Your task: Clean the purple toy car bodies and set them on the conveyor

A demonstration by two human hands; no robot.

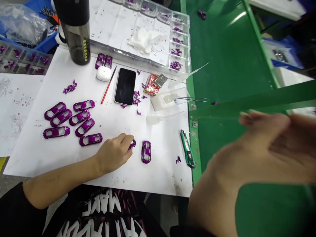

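My left hand [116, 152] rests on the white paper [34, 151], its fingers curled round a small purple toy car body [132, 144] of which only the end shows. A second purple car body [146, 151] lies just right of it. Several more purple car bodies [71, 122] lie in rows to the left. My right hand [269, 148] is raised close to the camera over the green conveyor belt [229, 59]. It is blurred by motion, its fingers stretched out to the left with nothing visible in them.
A green utility knife [187, 149] lies at the paper's right edge. A phone [125, 86], red pencil [108, 85], white earbud case [103, 73], dark bottle [75, 31], tweezers [192, 98] and a clear compartment tray [180, 36] of purple parts stand farther back.
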